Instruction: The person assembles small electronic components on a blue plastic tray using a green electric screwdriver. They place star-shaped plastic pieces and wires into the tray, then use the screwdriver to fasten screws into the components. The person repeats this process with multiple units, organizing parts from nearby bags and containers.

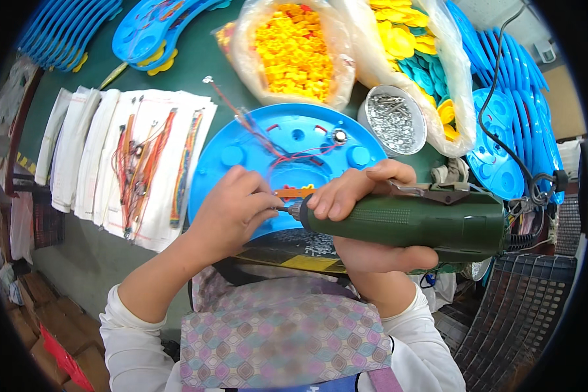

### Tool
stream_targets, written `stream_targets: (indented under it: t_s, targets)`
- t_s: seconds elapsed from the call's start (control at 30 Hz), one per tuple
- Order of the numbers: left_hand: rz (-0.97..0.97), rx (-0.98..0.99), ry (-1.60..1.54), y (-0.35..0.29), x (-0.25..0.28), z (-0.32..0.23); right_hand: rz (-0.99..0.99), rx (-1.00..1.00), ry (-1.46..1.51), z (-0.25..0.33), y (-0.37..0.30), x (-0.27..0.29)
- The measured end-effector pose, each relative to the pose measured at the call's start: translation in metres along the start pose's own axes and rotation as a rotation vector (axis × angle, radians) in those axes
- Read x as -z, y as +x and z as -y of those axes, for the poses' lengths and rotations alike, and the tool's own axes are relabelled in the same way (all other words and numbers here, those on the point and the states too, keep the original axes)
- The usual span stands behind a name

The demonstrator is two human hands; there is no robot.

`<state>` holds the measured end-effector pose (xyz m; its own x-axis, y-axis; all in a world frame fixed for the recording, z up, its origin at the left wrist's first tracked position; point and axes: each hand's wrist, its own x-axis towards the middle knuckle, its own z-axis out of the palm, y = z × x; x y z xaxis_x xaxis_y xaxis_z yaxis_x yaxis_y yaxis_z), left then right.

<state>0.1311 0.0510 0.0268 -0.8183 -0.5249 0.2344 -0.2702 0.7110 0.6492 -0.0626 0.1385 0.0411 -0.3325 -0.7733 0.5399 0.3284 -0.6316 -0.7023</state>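
Note:
My right hand (349, 196) grips a dark green electric screwdriver (408, 225), held level with its bit pointing left. My left hand (225, 212) is closed in a pinch at the bit's tip; whatever its fingertips hold is too small to make out. Beneath both hands lies a curved blue plastic shell (209, 166), hollow side up. Inside it sit red wires (300, 155), a round silver part (339, 136) and an orange strip (294, 193). A white connector (208, 80) on the wires hangs past the shell's far edge.
White packets (88, 157) carry bundles of coloured wires (137, 170) on the left. Behind the shell stand a bag of small yellow pieces (291, 52), a bag of yellow and teal pieces (424, 72) and a metal bowl of screws (392, 117). Blue shells (513, 124) are stacked at right.

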Motion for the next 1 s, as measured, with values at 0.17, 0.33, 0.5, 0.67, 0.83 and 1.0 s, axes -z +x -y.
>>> stream_targets:
  t_s: [0.17,0.33,0.5,0.67,0.83,1.0]
  targets:
    - [-0.062,0.063,0.008,-0.028,0.014,0.008,0.083,-0.024,-0.001,-0.020,0.002,-0.027]
    - [-0.224,0.057,0.203,-0.051,0.018,0.014,0.133,-0.049,-0.048,-0.035,0.002,-0.049]
    - [-0.477,0.320,0.191,-0.071,0.013,0.017,0.164,-0.139,0.039,-0.052,-0.003,-0.056]
    - [-0.417,0.777,-0.525,-0.079,0.000,0.021,0.189,-0.170,0.032,-0.060,-0.003,-0.061]
    - [-0.416,0.662,-0.444,-0.083,-0.007,0.030,0.212,-0.180,0.009,-0.065,-0.005,-0.057]
    - [-0.388,0.604,-0.375,-0.083,-0.007,0.030,0.244,-0.148,-0.025,-0.066,-0.004,-0.053]
